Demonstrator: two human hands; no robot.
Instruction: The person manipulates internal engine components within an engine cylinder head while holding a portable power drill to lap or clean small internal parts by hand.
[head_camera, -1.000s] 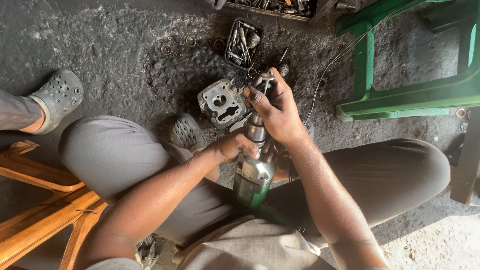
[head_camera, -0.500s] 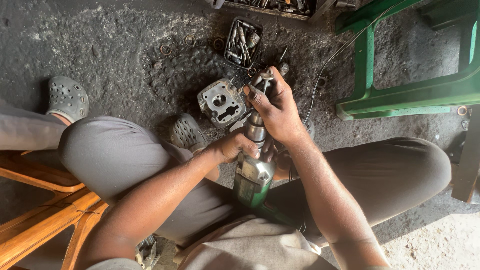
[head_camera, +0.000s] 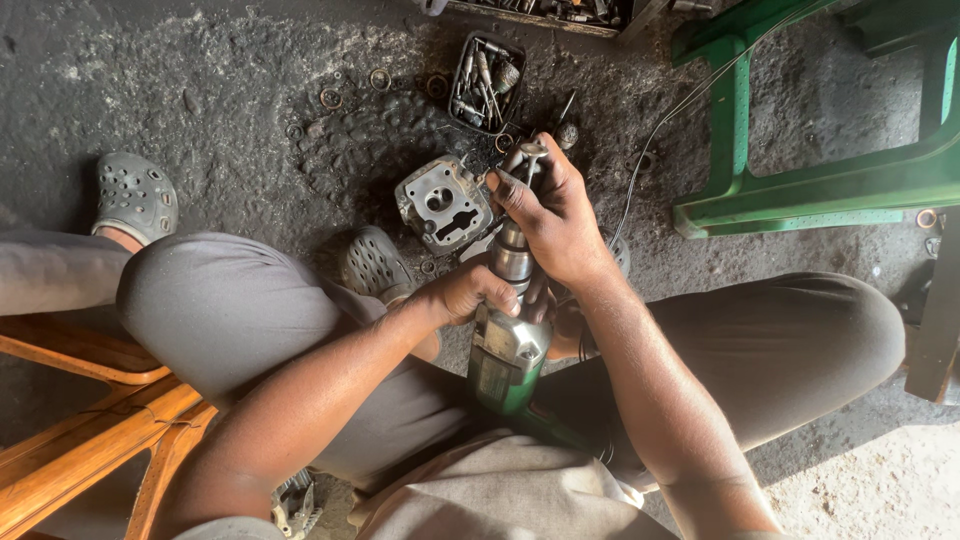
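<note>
The drill (head_camera: 507, 350) lay nose-outward between the seated person's knees, its green and grey body over the lap and its chuck (head_camera: 513, 258) pointing toward the floor ahead. The left hand (head_camera: 462, 296) was wrapped around the drill where the body met the chuck, fingers pressed shut on it; the right hand (head_camera: 556, 220) was closed over the chuck's front end and pinched a small metal tool (head_camera: 527, 158), seemingly a bit or key, at its tip. The drill looked heavy and rigid, with a metal nose and a hard casing, probably greasy in this setting, so it seemed best held at the thick body with one hand while the other worked the chuck; the narrow tool could slip from oily fingers. Just beyond the hands a grey cylinder head (head_camera: 442, 203) rested on the floor, a dense casting, awkward to lift and best gripped by its edges. Farther out sat a small black tray (head_camera: 487, 70) of bits. The floor (head_camera: 250, 110) was dark, rough and oily, strewn with washers and rings. A green bench (head_camera: 800, 190) stood to the right, a wooden frame (head_camera: 90, 420) at lower left, and a grey clog (head_camera: 135, 195) showed on a foot at left, leaving cramped working room.
</note>
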